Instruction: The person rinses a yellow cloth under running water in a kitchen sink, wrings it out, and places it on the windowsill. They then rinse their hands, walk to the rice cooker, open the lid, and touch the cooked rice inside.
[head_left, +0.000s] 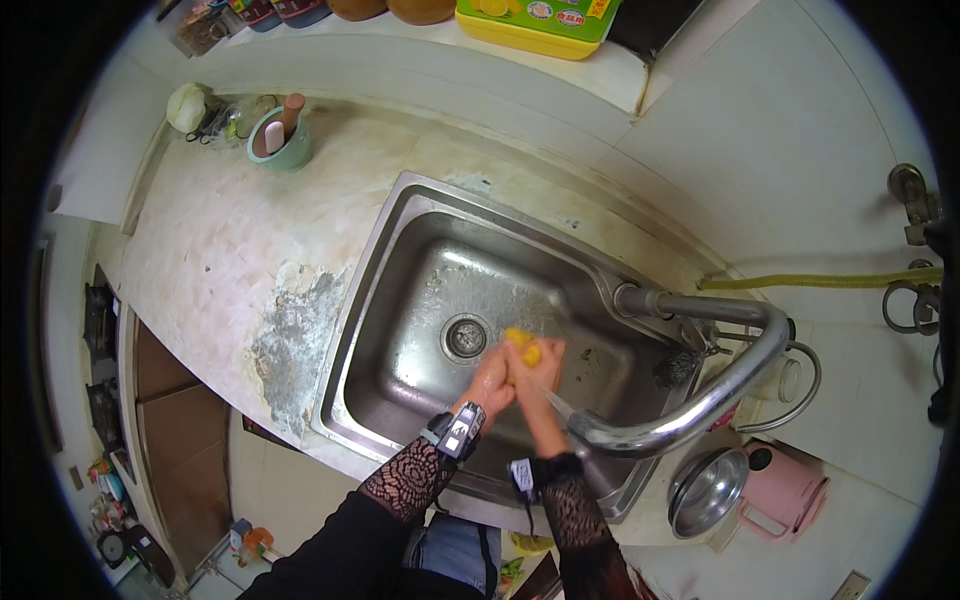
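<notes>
Over the stainless steel sink (442, 259), right of its drain (466, 339), my left hand (491, 379) and my right hand (541, 367) are pressed together around a yellow object (525, 346), perhaps a cloth or a piece of food; which, I cannot tell. Parts of it show between the fingers. Water runs from the curved metal faucet (637, 439) onto my right hand and wrist. Small green scraps (589, 356) lie on the sink floor to the right. My fingers partly hide the yellow object.
Metal bowls (709, 491) and a pink electric kettle (784, 491) stand right of the sink. A black scrubber (675, 367) sits by the faucet base. At the back left are a green mortar (281, 146) with a pestle and a cabbage (187, 107). A shelf edge (630, 79) juts out above.
</notes>
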